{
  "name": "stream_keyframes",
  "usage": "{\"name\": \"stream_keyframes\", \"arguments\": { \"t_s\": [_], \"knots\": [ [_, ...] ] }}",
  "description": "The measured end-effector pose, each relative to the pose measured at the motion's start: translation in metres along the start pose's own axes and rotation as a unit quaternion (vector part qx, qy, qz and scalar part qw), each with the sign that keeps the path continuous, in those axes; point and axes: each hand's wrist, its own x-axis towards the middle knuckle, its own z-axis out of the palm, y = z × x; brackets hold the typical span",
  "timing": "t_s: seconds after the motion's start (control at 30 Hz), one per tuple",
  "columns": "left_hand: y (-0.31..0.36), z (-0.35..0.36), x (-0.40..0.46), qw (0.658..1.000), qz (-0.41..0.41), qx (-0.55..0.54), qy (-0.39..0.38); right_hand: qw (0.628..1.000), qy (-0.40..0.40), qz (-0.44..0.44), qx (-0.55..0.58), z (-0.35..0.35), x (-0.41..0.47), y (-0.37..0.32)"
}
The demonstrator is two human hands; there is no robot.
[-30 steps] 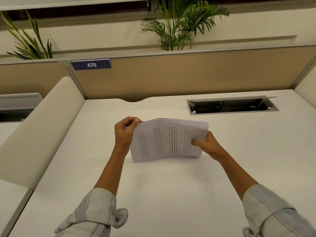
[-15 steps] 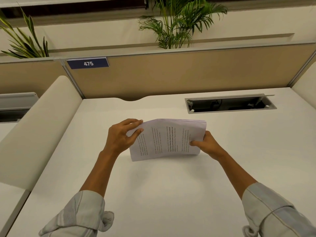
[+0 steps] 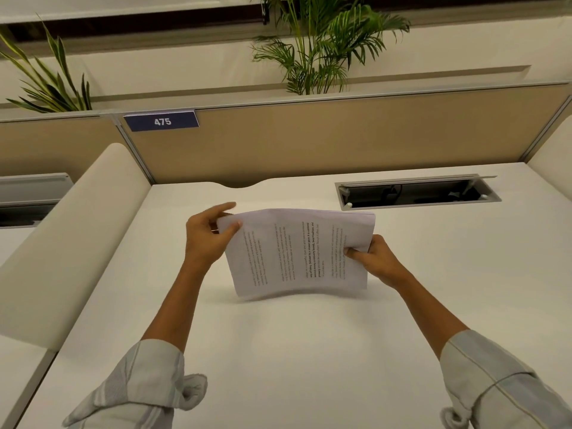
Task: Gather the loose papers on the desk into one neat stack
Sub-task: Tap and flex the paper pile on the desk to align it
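A bundle of printed white papers (image 3: 297, 253) stands on its long lower edge on the white desk (image 3: 278, 351), slightly bowed, with the text running sideways. My left hand (image 3: 205, 238) pinches the top left corner between thumb and fingers. My right hand (image 3: 373, 258) grips the right edge of the bundle, fingers curled behind it. The sheets' top edges look nearly level. No other loose sheets lie on the desk.
A tan partition (image 3: 340, 140) with a blue "475" sign (image 3: 161, 121) closes the desk's far side. An open cable tray slot (image 3: 418, 193) is sunk in the desk at the back right. A cream divider (image 3: 71, 236) runs along the left.
The bundle stays upright on the desk in both hands. My left hand has shifted its hold at the top left corner, from fingers spread over the sheet to a thumb pinch.
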Motion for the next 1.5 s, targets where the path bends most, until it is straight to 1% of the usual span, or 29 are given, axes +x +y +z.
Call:
{"name": "stream_keyframes", "arguments": {
  "t_s": [0.07, 0.1, 0.2, 0.23, 0.27, 0.33, 0.37, 0.43, 0.47, 0.53, 0.6, 0.63, 0.67, 0.7, 0.73, 0.8, 0.83, 0.87, 0.93, 1.0, 1.1, 1.17, 1.23, 1.3, 1.33, 1.4, 1.5],
  "knots": [
    [0.005, 0.004, -0.003, 0.988, -0.092, -0.122, 0.03, 0.999, -0.009, -0.006, 0.045, -0.005, 0.001, -0.004],
    [0.006, 0.008, -0.005, 0.98, -0.127, -0.15, 0.028, 0.998, -0.013, -0.006, 0.061, -0.006, 0.001, -0.005],
    [0.001, 0.023, -0.016, 0.98, -0.161, -0.114, -0.012, 0.995, -0.025, 0.003, 0.096, -0.005, -0.002, -0.005],
    [-0.003, 0.026, -0.019, 0.979, -0.177, -0.105, 0.006, 0.993, -0.023, 0.004, 0.113, -0.003, -0.004, -0.003],
    [-0.006, 0.029, -0.022, 0.971, -0.209, -0.105, 0.045, 0.991, -0.015, 0.006, 0.135, 0.0, -0.007, -0.001],
    [-0.012, 0.033, -0.028, 0.935, -0.295, -0.146, 0.13, 0.983, 0.016, 0.021, 0.182, 0.009, -0.012, 0.005],
    [-0.014, 0.036, -0.03, 0.918, -0.326, -0.179, 0.137, 0.979, 0.027, 0.032, 0.202, 0.015, -0.014, 0.007],
    [-0.018, 0.045, -0.036, 0.901, -0.352, -0.228, 0.113, 0.97, 0.036, 0.056, 0.233, 0.028, -0.018, 0.011],
    [-0.017, 0.048, -0.038, 0.894, -0.36, -0.24, 0.117, 0.965, 0.043, 0.068, 0.252, 0.033, -0.018, 0.013],
    [-0.014, 0.051, -0.04, 0.871, -0.379, -0.265, 0.167, 0.949, 0.063, 0.086, 0.295, 0.042, -0.017, 0.013],
    [-0.013, 0.051, -0.043, 0.833, -0.389, -0.336, 0.204, 0.936, 0.077, 0.093, 0.332, 0.045, -0.016, 0.01],
    [-0.01, 0.051, -0.045, 0.815, -0.388, -0.382, 0.196, 0.93, 0.08, 0.096, 0.346, 0.047, -0.015, 0.009],
    [-0.007, 0.054, -0.049, 0.803, -0.383, -0.424, 0.171, 0.924, 0.084, 0.102, 0.359, 0.049, -0.014, 0.008],
    [-0.003, 0.058, -0.052, 0.797, -0.373, -0.455, 0.136, 0.917, 0.089, 0.108, 0.373, 0.051, -0.013, 0.007],
    [0.002, 0.064, -0.056, 0.799, -0.358, -0.472, 0.1, 0.909, 0.094, 0.112, 0.391, 0.055, -0.012, 0.007],
    [0.012, 0.079, -0.061, 0.829, -0.316, -0.46, 0.042, 0.892, 0.094, 0.114, 0.428, 0.065, -0.013, 0.006],
    [0.016, 0.085, -0.063, 0.845, -0.3, -0.441, 0.03, 0.886, 0.09, 0.112, 0.44, 0.071, -0.014, 0.006],
    [0.02, 0.091, -0.063, 0.857, -0.293, -0.423, 0.034, 0.884, 0.082, 0.109, 0.448, 0.076, -0.015, 0.007],
    [0.024, 0.093, -0.059, 0.863, -0.304, -0.399, 0.066, 0.881, 0.057, 0.102, 0.458, 0.084, -0.019, 0.011],
    [0.023, 0.086, -0.051, 0.88, -0.289, -0.37, 0.071, 0.89, 0.044, 0.093, 0.445, 0.083, -0.02, 0.014],
    [0.018, 0.067, -0.04, 0.923, -0.232, -0.303, 0.045, 0.911, 0.048, 0.066, 0.403, 0.062, -0.017, 0.01],
    [0.019, 0.054, -0.035, 0.944, -0.197, -0.263, 0.024, 0.921, 0.049, 0.045, 0.383, 0.041, -0.011, 0.005],
    [0.017, 0.048, -0.03, 0.96, -0.171, -0.222, -0.005, 0.947, 0.032, 0.027, 0.319, 0.023, -0.007, -0.004],
    [0.015, 0.046, -0.027, 0.971, -0.147, -0.183, -0.044, 0.981, -0.002, -0.009, 0.196, 0.016, -0.005, -0.014],
    [0.014, 0.047, -0.027, 0.975, -0.132, -0.166, -0.064, 0.99, -0.021, -0.034, 0.137, 0.017, -0.003, -0.018],
    [0.011, 0.051, -0.03, 0.978, -0.117, -0.142, -0.095, 0.995, -0.032, -0.067, 0.07, 0.026, -0.001, -0.022],
    [0.003, 0.052, -0.037, 0.977, -0.118, -0.145, -0.102, 0.997, -0.016, -0.073, 0.029, 0.043, 0.0, -0.022]
  ]
}}
